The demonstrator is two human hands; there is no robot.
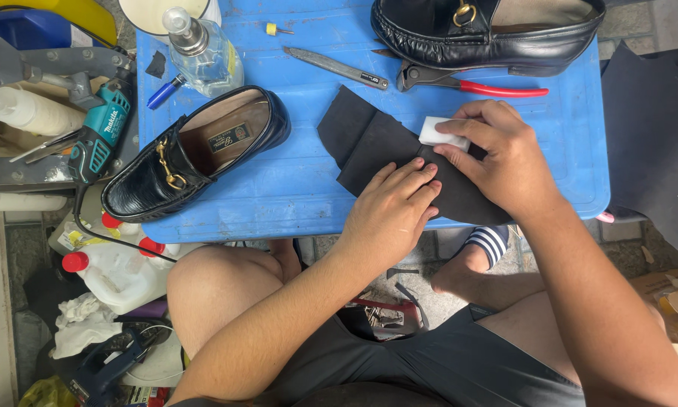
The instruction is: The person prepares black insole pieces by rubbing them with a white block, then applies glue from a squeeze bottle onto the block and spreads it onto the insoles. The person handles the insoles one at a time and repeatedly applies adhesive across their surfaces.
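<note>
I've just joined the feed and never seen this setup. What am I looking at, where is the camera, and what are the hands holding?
There is no machine: a seated person works with bare hands, filmed from a camera on their head looking down. The left hand presses flat on a dark sheet of material on a blue plastic surface. The right hand holds a small white block against that sheet. Around them lie two black loafers, red-handled pliers, a knife blade and a clear bottle.
</note>
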